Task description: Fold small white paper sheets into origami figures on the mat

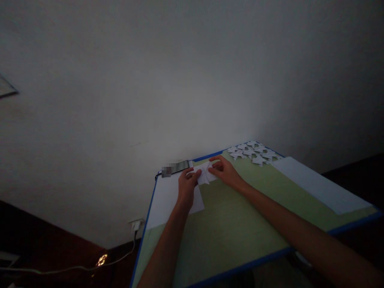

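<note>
A small white folded paper piece (pixel 204 173) lies near the far edge of a green, blue-edged table (pixel 228 228). My left hand (pixel 186 186) pinches its left side, thumb and fingers closed on the paper. My right hand (pixel 225 171) presses and pinches its right side with curled fingers. Under my left hand lies a stack of white sheets (pixel 166 198).
Several finished folded paper figures (pixel 253 152) sit in a cluster at the far right corner. A second white paper stack (pixel 321 185) lies along the right side. A dark phone (pixel 177 167) rests at the far edge. A wall socket with a cable (pixel 136 226) is at the left.
</note>
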{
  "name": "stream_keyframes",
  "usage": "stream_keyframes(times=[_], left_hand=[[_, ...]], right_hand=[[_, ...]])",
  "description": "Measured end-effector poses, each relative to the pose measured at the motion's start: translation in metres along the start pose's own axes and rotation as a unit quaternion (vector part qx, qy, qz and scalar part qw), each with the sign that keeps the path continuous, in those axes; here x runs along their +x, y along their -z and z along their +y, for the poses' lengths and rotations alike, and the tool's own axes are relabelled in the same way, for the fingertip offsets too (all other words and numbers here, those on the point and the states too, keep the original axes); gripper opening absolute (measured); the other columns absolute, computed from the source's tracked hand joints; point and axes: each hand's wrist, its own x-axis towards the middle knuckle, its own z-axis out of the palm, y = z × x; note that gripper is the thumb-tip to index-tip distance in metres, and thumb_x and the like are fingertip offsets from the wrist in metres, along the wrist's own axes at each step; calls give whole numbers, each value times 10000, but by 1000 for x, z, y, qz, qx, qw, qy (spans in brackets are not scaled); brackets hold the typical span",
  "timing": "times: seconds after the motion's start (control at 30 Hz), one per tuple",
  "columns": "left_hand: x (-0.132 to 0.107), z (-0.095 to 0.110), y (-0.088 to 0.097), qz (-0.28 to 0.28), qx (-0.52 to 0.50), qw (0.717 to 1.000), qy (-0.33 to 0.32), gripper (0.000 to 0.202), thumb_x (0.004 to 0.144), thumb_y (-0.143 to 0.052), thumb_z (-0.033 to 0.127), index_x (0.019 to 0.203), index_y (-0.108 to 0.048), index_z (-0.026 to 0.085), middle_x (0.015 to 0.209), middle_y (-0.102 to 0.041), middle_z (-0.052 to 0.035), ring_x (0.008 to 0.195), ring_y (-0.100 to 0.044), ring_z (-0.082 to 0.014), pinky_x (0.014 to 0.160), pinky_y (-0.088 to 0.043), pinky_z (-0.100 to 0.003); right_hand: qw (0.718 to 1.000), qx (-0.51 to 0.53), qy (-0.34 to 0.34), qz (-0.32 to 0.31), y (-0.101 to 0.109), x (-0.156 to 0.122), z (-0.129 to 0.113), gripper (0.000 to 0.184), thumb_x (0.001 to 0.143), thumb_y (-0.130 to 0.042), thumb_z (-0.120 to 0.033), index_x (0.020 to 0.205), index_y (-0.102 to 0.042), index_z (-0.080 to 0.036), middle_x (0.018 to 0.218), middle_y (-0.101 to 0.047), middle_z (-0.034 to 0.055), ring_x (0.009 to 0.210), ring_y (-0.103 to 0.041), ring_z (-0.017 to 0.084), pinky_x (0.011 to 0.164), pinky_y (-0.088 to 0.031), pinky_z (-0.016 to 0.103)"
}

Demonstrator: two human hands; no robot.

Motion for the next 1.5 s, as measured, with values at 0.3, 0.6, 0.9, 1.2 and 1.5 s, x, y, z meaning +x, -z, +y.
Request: stream_keyframes(times=[0.3,0.6,0.9,1.2,1.5], left_hand=[[-9,-2,-7,-71,-24,996,53,423,593,-880,304,917,-677,121,888,-744,-113,698,-687,-176,603,-512,-262],[-6,-5,-5,-32,2,999,13,400,597,-850,324,889,-667,122,792,-723,-68,637,-665,-165,621,-511,-290],[-4,-9,-5,-19,-14,999,26,376,584,-821,277,881,-649,123,793,-715,-67,639,-649,-156,605,-502,-270],[-6,-6,-6,-36,14,999,23,341,593,-795,260,867,-626,148,762,-708,-50,601,-631,-148,546,-458,-240],[-4,-7,-3,-44,32,999,-2,316,627,-762,262,902,-710,116,851,-746,-94,692,-667,-177,619,-482,-261]], right_hand=[[1000,-7,-6,1,-2,-1,0,303,748,-723,-358,961,-564,-210,874,-660,9,711,-651,154,628,-504,280],[993,-110,36,27,-2,-1,0,188,772,-720,-298,890,-633,-180,914,-636,37,751,-617,148,656,-496,275],[964,-215,153,21,-3,-5,-2,76,823,-687,-179,866,-625,-179,891,-587,14,705,-570,121,654,-463,264],[941,-271,188,-76,-1,-10,-5,263,912,-565,-136,1127,-698,-206,994,-622,48,787,-630,133,800,-503,304],[930,-296,203,-79,2,-9,-6,192,942,-598,-184,1087,-724,-193,993,-605,62,836,-635,156,806,-513,308]])
